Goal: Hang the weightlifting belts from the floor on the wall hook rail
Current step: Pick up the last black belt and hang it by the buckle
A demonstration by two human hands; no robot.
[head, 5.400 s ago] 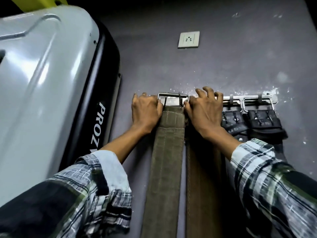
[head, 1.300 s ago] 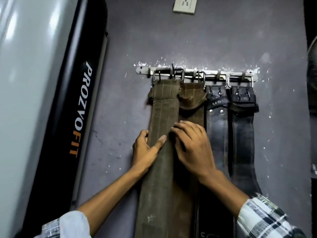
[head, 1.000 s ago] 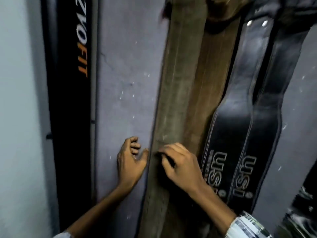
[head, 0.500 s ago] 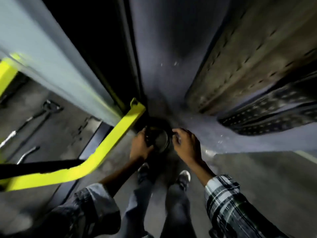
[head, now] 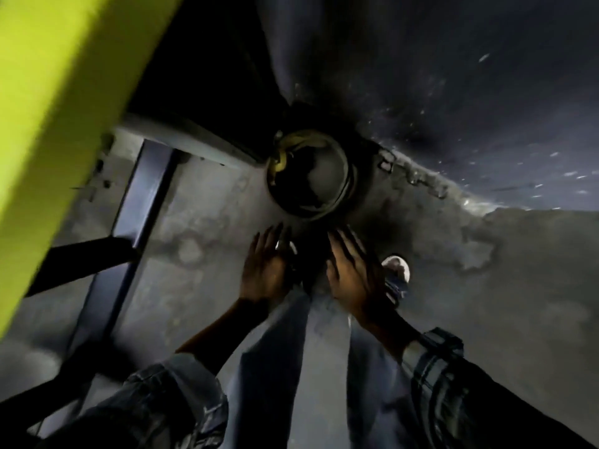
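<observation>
The person is bending over and looking almost straight down at the floor (head: 201,222), both hands reaching toward a coiled belt (head: 311,176) that is lying at the foot of the wall (head: 453,76), just above the middle of the frame. The belt is rolled into a ring standing on its edge, so it is showing an open, roughly round hole to the camera and has no real long axis in this state; a yellowish end or buckle part is curling along its upper left rim, though blur is making that hard to read.

The left hand (head: 264,267) and the right hand (head: 351,273) are hanging just below the coil in the frame, fingers spread and apart from each other, neither one closed on anything. The coil is lying straight ahead of the fingertips, between the two hands' lines of reach, near both but touching neither as far as can be told. The left hand is looking marginally nearer to the rim.

A yellow machine frame (head: 58,92) is filling the upper left, and the person's shoes are showing under the hands.
</observation>
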